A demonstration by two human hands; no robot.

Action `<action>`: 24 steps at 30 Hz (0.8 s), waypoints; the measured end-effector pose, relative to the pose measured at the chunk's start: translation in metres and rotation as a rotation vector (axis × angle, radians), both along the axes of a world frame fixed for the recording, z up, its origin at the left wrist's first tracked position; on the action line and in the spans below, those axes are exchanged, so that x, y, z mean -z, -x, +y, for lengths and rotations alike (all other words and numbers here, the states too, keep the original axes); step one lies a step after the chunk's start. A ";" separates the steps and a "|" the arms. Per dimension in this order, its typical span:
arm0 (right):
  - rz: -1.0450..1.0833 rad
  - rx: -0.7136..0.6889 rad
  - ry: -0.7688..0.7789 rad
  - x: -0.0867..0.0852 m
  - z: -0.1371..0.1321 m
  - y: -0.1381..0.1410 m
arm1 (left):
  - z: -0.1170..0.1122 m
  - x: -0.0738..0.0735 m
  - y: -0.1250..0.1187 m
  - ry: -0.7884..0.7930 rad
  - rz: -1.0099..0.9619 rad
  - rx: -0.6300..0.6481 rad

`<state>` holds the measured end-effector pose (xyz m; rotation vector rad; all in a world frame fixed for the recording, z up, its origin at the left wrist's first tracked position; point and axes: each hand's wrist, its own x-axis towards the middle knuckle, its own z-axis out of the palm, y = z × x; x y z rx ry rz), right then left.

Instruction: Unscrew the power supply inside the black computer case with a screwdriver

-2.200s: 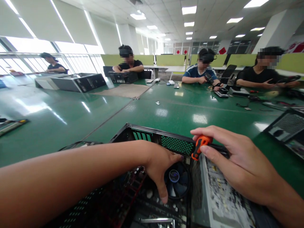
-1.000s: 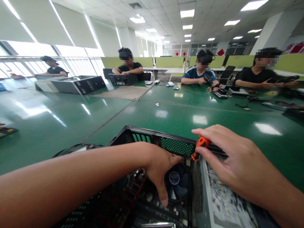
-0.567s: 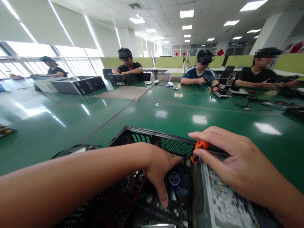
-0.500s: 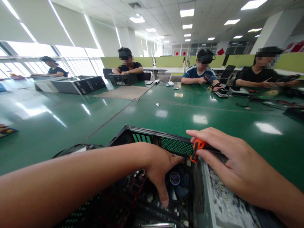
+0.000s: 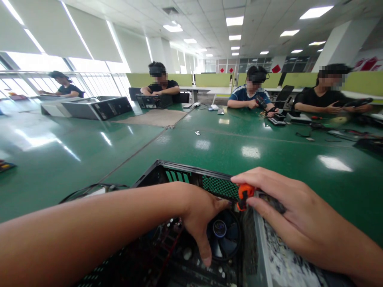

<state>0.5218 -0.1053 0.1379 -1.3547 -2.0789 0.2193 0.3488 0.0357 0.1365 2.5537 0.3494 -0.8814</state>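
A black open computer case (image 5: pixel 179 164) lies in front of me, with a red circuit board (image 5: pixel 170 249) inside it. My left hand (image 5: pixel 196 213) reaches down into the case. Its thumb and forefinger straddle the left side of a dark round cooling fan (image 5: pixel 230 235) and hold it; the other fingers are hidden. Between the thumb and fingers of my right hand (image 5: pixel 287 211) is an orange and black screwdriver (image 5: pixel 245 192), held upright above the far right corner by the fan. The screwdriver's lower end cannot be made out. A metal drive-bay wall (image 5: pixel 261 247) passes under my right wrist.
The green table (image 5: pixel 167 147) stretches beyond the case. Dark cables (image 5: pixel 86 190) lie left of it. Farther off stand a silver and black computer case (image 5: pixel 89 107) and a mat (image 5: pixel 152 116). Several co-workers sit around the table with computer parts.
The orange screwdriver in my right hand has tilted slightly and shifted a little left and down. My left hand stays on the fan. The whole view has moved slightly.
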 end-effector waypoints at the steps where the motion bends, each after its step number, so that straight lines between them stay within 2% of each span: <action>1: -0.011 -0.009 0.014 0.000 0.000 0.000 | 0.000 0.001 0.000 -0.001 -0.014 0.003; 11: 0.002 0.024 -0.003 -0.001 0.002 0.002 | 0.001 0.000 0.000 0.008 0.021 -0.013; 16: 0.101 0.054 -0.031 -0.001 -0.004 -0.001 | 0.001 -0.003 -0.001 0.025 0.016 -0.033; 24: 0.069 -0.108 0.062 -0.008 -0.014 -0.005 | 0.004 0.002 0.000 0.100 0.029 -0.043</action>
